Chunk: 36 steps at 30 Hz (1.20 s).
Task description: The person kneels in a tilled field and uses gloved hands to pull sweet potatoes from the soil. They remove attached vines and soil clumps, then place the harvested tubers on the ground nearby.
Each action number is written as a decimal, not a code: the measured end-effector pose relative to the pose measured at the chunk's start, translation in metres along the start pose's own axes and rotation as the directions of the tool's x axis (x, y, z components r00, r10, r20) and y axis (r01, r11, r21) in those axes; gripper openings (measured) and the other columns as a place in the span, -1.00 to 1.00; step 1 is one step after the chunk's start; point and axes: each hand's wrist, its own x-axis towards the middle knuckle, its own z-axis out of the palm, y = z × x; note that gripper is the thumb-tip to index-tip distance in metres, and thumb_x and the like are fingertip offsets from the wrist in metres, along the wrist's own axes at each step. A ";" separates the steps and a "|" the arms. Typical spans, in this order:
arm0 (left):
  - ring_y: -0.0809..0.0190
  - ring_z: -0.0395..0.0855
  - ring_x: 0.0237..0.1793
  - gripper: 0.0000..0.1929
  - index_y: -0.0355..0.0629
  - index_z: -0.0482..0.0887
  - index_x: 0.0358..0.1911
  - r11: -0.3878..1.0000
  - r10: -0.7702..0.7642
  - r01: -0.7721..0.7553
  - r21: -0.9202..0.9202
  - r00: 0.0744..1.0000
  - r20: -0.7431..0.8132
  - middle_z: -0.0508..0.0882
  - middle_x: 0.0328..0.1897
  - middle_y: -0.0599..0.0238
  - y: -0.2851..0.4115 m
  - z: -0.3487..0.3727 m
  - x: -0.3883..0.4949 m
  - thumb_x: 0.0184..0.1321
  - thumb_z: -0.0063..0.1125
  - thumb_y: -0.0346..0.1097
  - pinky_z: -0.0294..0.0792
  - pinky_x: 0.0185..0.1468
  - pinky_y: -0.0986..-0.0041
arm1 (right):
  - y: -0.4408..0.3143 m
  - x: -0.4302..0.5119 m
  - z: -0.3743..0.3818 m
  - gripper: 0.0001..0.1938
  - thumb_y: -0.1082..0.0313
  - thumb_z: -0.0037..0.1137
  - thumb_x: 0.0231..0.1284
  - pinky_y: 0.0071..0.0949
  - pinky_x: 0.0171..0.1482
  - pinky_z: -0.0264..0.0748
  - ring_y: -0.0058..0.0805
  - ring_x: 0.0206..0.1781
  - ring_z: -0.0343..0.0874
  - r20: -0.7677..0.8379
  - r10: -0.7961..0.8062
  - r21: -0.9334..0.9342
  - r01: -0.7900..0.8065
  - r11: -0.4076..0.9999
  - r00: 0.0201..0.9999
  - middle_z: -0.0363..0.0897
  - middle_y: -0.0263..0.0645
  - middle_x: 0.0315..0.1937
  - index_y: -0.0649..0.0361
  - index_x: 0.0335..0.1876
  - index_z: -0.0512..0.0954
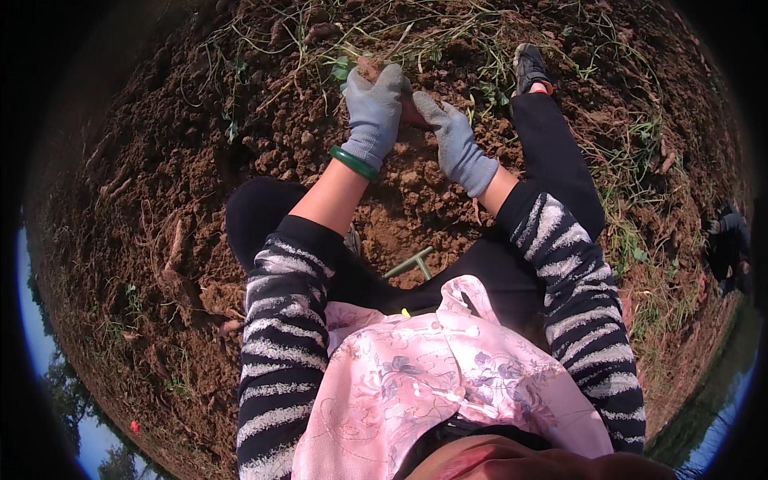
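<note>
Both my hands wear grey-blue knit gloves soiled with earth, held out over loose brown soil. My left hand [375, 111], with a green bangle at the wrist, is closed around a soil-covered reddish root, probably a sweet potato [413, 113]; a clod of soil [369, 67] shows at its fingertips. My right hand [449, 135] rests its fingers against the root's right side. Which part of the root each palm covers is hidden. Below the hands, between my legs, a green metal tool handle with a crossbar [409, 264] lies on the soil.
Cut green vines [420, 30] lie across the top. Reddish tubers [175, 247] lie at the left, with more [667, 161] at the right. My outstretched leg ends in a dark shoe [529, 67]. Another person [729, 249] is at the far right edge.
</note>
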 end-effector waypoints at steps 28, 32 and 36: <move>0.02 0.70 0.11 -0.24 -0.18 0.48 0.25 0.797 0.211 -0.355 0.490 0.922 0.324 0.71 0.06 0.01 0.030 0.013 -0.026 0.06 0.51 0.08 0.50 0.20 0.21 | -0.023 0.007 -0.031 -0.61 -0.12 -0.16 0.55 -0.73 -0.62 0.40 -0.59 -0.39 0.64 0.265 0.435 0.019 -0.455 0.890 0.861 0.67 -0.38 -0.24 -0.02 0.08 0.56; 0.07 0.68 0.09 -0.24 -0.29 0.49 0.18 0.790 -0.012 -0.163 0.591 0.960 0.281 0.70 0.04 0.02 0.019 0.004 -0.018 0.04 0.54 0.06 0.52 0.17 0.25 | -0.027 0.028 -0.056 -0.59 -0.16 0.01 0.47 -0.52 -0.39 0.63 -0.46 -0.22 0.69 0.084 0.457 -0.061 -0.453 0.889 0.886 0.69 -0.33 -0.08 -0.04 0.15 0.57; 0.19 0.66 0.01 -0.32 -0.31 0.51 0.10 0.727 -0.210 0.026 0.686 0.960 0.186 0.70 -0.02 0.11 0.016 0.008 -0.012 0.07 0.57 0.01 0.54 0.09 0.32 | -0.030 0.023 -0.041 -0.66 -0.08 0.07 0.47 -0.22 0.09 0.61 -0.37 -0.01 0.68 0.013 0.308 -0.015 -0.308 0.951 0.951 0.71 -0.35 -0.08 -0.05 0.10 0.61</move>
